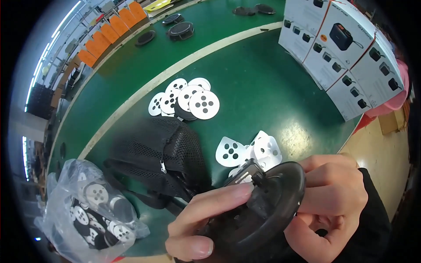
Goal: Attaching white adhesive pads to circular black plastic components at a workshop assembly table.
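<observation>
A round black plastic part (280,201) with a thick rim is held tilted at the lower middle. My left hand (210,219) is closed on its left side, one fingertip pressed near a small dark clip-like piece (250,171) at the upper edge. Curled at the right rim, my right hand (331,201) is closed with thumb and fingers together; what they grip, if anything, is hidden. Just beyond the part lie white sheets with black dots (231,151), partly covered by it. To the left is a black mesh bag (171,140) with a zipper.
White discs with black dots (204,104) lie piled mid-table. A clear plastic bag (96,206) of similar discs sits at lower left. White printed boxes (337,52) are stacked at right. Black round parts (180,30) and orange bins (107,33) stand farther back on the green table (250,79).
</observation>
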A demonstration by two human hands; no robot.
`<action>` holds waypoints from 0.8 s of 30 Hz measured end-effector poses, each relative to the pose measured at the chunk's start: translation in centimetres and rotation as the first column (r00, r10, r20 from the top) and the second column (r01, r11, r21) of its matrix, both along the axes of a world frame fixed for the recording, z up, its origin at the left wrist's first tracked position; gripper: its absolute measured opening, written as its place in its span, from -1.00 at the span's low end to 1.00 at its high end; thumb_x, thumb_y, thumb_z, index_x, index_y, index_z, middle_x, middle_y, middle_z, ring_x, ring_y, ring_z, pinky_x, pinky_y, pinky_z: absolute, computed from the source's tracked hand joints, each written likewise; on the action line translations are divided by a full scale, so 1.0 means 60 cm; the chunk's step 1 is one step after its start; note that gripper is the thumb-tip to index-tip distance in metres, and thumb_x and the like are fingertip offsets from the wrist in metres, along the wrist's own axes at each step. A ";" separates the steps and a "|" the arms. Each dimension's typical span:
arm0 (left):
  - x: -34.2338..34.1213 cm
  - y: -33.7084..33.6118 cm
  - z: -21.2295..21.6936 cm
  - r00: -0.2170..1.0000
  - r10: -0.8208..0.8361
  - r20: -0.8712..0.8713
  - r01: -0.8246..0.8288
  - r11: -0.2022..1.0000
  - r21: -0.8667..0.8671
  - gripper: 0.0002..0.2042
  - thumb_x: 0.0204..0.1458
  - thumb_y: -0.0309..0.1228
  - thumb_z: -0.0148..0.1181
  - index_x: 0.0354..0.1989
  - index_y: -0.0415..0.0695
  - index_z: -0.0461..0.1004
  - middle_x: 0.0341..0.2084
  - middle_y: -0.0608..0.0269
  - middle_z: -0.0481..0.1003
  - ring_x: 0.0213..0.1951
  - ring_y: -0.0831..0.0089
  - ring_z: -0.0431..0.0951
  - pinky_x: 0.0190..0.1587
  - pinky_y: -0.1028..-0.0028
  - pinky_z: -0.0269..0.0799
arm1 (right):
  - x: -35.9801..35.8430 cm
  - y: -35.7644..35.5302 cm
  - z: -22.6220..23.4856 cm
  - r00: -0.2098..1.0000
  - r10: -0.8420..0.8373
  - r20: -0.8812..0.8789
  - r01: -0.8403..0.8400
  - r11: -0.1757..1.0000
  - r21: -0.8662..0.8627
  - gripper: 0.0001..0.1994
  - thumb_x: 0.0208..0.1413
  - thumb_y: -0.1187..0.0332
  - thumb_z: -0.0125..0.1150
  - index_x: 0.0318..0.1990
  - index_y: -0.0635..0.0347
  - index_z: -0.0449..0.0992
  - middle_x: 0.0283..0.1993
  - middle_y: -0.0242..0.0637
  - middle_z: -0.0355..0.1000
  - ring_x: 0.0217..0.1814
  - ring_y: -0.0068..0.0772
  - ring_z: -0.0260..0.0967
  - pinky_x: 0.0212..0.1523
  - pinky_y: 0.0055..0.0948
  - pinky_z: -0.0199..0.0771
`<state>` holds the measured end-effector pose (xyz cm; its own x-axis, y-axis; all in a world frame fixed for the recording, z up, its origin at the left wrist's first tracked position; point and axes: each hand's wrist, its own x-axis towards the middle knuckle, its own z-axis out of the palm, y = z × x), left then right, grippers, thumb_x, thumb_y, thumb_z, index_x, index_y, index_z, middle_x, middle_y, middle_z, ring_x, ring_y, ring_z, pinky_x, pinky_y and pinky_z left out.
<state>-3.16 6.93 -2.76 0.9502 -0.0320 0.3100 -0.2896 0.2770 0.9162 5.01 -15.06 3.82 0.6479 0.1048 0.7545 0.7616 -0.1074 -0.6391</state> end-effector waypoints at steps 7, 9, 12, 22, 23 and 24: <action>-0.023 0.052 -0.045 0.999 -0.005 -0.033 0.010 0.990 0.143 -0.50 0.16 -0.06 -0.27 -0.03 -0.29 0.28 -0.10 -0.36 0.33 -0.15 -0.05 0.46 -0.03 0.09 0.38 | -0.016 0.002 -0.002 0.998 -0.005 -0.061 0.006 1.000 0.024 -0.80 -0.49 0.59 0.22 -0.54 0.28 0.45 -0.57 -0.11 0.37 -0.64 -0.20 0.30 -0.57 -0.43 0.29; -0.025 0.060 -0.059 0.999 -0.009 -0.042 0.016 0.984 0.179 -0.46 0.16 -0.02 -0.27 -0.03 -0.32 0.30 -0.10 -0.33 0.35 -0.17 -0.02 0.47 -0.03 0.09 0.38 | -0.017 -0.005 0.005 0.998 -0.004 -0.059 0.007 0.999 0.052 -0.79 -0.51 0.58 0.22 -0.54 0.28 0.45 -0.57 -0.11 0.37 -0.64 -0.20 0.29 -0.57 -0.43 0.30; -0.044 0.058 -0.040 0.999 0.004 -0.039 0.006 0.967 0.255 -0.39 0.15 0.04 -0.28 -0.03 -0.37 0.32 -0.10 -0.28 0.37 -0.19 0.03 0.50 -0.03 0.11 0.38 | -0.017 -0.022 0.054 0.961 0.004 -0.277 -0.126 0.895 -0.427 -0.78 -0.53 0.58 0.22 -0.54 0.28 0.46 -0.57 -0.13 0.36 -0.65 -0.22 0.28 -0.59 -0.44 0.29; 0.049 -0.052 0.016 0.890 -0.180 0.420 0.185 0.982 0.028 -0.73 0.20 -0.21 -0.23 0.04 0.09 0.16 -0.06 -0.45 0.24 -0.03 -0.33 0.31 -0.05 -0.06 0.34 | -0.005 0.014 0.037 0.984 0.106 -0.147 -0.078 0.980 0.181 -0.77 -0.52 0.58 0.21 -0.52 0.28 0.45 -0.57 -0.17 0.35 -0.62 -0.22 0.31 -0.61 -0.46 0.25; 0.048 -0.040 0.007 0.881 -0.184 0.437 0.188 0.982 0.033 -0.72 0.19 -0.20 -0.23 0.06 0.11 0.15 -0.05 -0.43 0.25 -0.04 -0.33 0.32 -0.06 -0.07 0.34 | -0.006 0.016 0.035 0.987 0.087 -0.132 -0.057 0.975 0.216 -0.77 -0.52 0.58 0.21 -0.51 0.28 0.45 -0.57 -0.17 0.35 -0.62 -0.22 0.31 -0.61 -0.46 0.25; 0.047 -0.029 -0.003 0.870 -0.188 0.455 0.192 0.981 0.039 -0.71 0.19 -0.19 -0.24 0.08 0.13 0.14 -0.04 -0.41 0.25 -0.05 -0.33 0.32 -0.08 -0.09 0.34 | -0.006 0.016 0.033 0.988 0.086 -0.132 -0.056 0.975 0.216 -0.77 -0.52 0.58 0.21 -0.51 0.28 0.45 -0.57 -0.17 0.35 -0.62 -0.22 0.31 -0.61 -0.46 0.25</action>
